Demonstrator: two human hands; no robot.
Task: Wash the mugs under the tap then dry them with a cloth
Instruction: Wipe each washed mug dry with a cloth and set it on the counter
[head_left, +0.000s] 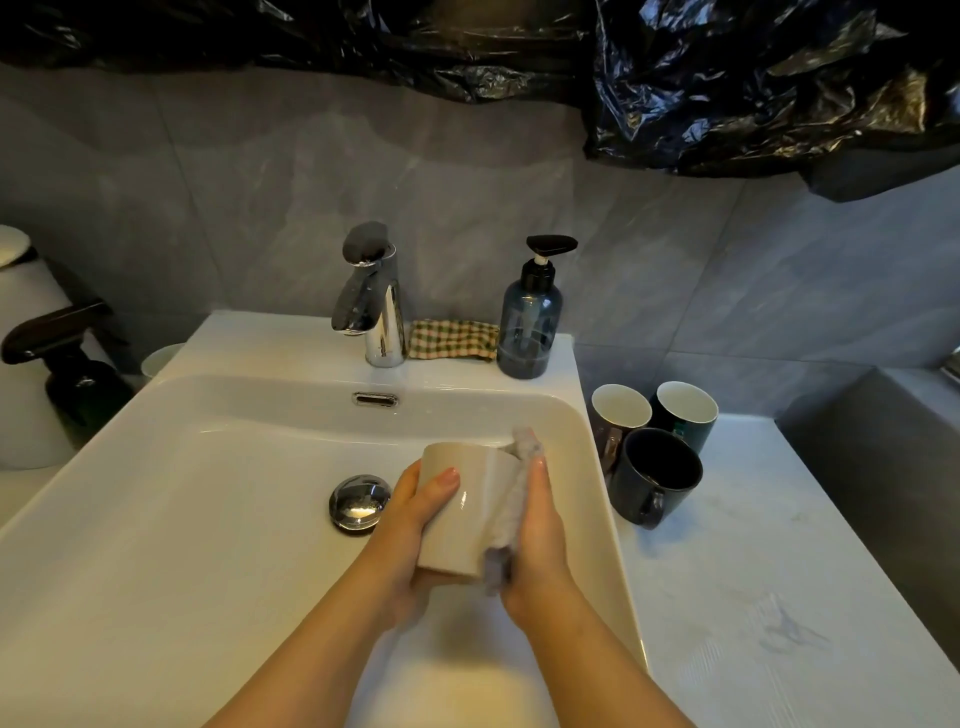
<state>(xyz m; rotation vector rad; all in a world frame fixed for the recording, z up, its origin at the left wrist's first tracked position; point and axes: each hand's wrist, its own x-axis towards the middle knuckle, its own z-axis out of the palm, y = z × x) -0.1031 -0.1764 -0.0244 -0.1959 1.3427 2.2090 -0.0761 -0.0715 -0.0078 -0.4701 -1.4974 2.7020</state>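
Over the right half of the white sink (218, 467), my left hand (410, 525) grips a beige mug (467, 514), thumb across its side, mouth pointing away from me. My right hand (540, 545) presses a grey cloth (511, 504) flat against the mug's right side. The chrome tap (371, 301) stands at the back with no water visible. Three more mugs stand upright on the counter to the right: a dark one with a white inside (618, 415), a dark green one (685, 410) and a dark blue one (657, 473).
A checked cloth (452, 339) lies folded behind the tap, beside a blue soap pump bottle (527, 322). The drain plug (358, 501) sits mid-basin. A dark spray bottle (72, 364) and a white container (21, 338) stand left. Black plastic sheeting (727, 78) hangs overhead.
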